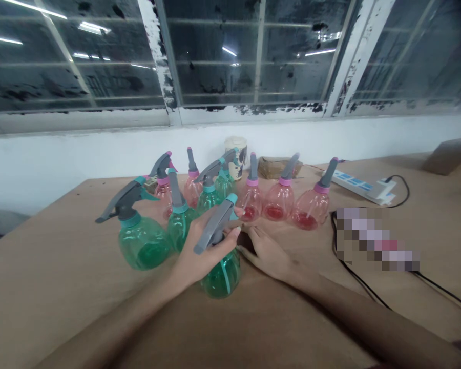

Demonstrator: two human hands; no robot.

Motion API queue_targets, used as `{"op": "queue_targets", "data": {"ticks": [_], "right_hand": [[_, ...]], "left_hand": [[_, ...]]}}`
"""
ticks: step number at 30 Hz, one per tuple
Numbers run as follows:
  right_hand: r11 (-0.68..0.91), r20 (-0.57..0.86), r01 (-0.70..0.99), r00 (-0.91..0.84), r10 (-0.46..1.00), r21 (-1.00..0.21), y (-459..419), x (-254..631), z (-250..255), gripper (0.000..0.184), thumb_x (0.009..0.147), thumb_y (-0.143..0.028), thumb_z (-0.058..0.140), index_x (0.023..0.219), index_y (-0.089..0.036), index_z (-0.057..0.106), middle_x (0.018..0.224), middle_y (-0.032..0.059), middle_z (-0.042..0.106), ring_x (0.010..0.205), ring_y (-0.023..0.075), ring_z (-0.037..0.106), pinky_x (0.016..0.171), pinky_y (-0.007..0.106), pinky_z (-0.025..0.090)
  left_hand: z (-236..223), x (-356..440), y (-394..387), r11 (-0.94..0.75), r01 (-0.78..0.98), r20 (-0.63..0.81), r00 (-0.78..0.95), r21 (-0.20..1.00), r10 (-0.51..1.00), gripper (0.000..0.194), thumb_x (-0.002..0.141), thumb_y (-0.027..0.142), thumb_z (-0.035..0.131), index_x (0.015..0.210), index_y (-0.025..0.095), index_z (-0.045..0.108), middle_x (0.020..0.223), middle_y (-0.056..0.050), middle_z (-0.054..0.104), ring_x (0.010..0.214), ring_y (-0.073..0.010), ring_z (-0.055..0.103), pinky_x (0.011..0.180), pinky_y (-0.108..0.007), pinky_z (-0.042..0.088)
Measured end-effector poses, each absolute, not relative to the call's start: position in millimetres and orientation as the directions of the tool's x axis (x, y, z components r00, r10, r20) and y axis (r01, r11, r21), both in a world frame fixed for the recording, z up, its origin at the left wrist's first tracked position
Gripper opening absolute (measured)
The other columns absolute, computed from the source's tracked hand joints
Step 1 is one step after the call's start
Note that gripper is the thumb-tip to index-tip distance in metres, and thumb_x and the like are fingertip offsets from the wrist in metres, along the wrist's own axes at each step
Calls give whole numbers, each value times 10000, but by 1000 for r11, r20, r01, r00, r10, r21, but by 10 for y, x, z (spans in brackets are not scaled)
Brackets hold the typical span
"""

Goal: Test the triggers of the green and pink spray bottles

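Observation:
My left hand (200, 246) is wrapped around the neck of a green spray bottle (221, 279), whose grey head and teal nozzle point away from me. Green liquid and a dip tube show in its clear body. My right hand (267, 251) lies beside that bottle, thumb apart from the loosely bent fingers; its fingertips are close to the bottle, and I cannot tell whether they touch it. To the left stands another green spray bottle (142, 243), with a second green bottle (180, 223) next to it, partly hidden by my left hand.
Behind stand several pink spray bottles (278, 202) and more green ones (209, 200). A paper cup (236, 156) and a brown package (278, 167) are by the wall. On the right lie a white power strip (357, 185), black cables (363, 284), a pixelated object (376, 238) and a cardboard box (449, 156).

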State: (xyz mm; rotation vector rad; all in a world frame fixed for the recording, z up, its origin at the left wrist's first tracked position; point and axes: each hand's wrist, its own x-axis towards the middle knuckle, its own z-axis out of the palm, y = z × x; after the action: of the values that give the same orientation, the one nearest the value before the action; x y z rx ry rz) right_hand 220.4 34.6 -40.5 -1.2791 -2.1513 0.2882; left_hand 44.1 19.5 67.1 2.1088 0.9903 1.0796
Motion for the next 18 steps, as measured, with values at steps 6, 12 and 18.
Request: {"op": "queue_targets", "data": {"ticks": [6,12,18], "right_hand": [[496,383,732,-338,860,-468,343,2202,-406,364,876,-305,478,1177,-103,446,1155,175,569,1097,262,528,944,447,420],[524,414,714,-348,841,-465,345,2200,-409,364,874,-306,478,1194,-138,438,1152,161,569,1094,264,532,931,473,426],[537,430,699,-350,833,-473,344,2201,-413,348,869,-288,475,1185,-147,440,1142,152,579,1107,263,529,911,473,444]], "left_hand": [[689,444,202,-580,367,443,395,727,805,154,793,282,549,928,207,544,607,54,495,502,-101,445,478,-224,371],[715,420,188,-605,361,450,428,710,784,54,818,255,529,857,218,530,672,40,544,593,-119,528,595,-254,441],[723,419,170,-589,406,438,408,699,801,34,802,248,546,822,221,538,689,30,579,606,-130,553,554,-249,442]]}}
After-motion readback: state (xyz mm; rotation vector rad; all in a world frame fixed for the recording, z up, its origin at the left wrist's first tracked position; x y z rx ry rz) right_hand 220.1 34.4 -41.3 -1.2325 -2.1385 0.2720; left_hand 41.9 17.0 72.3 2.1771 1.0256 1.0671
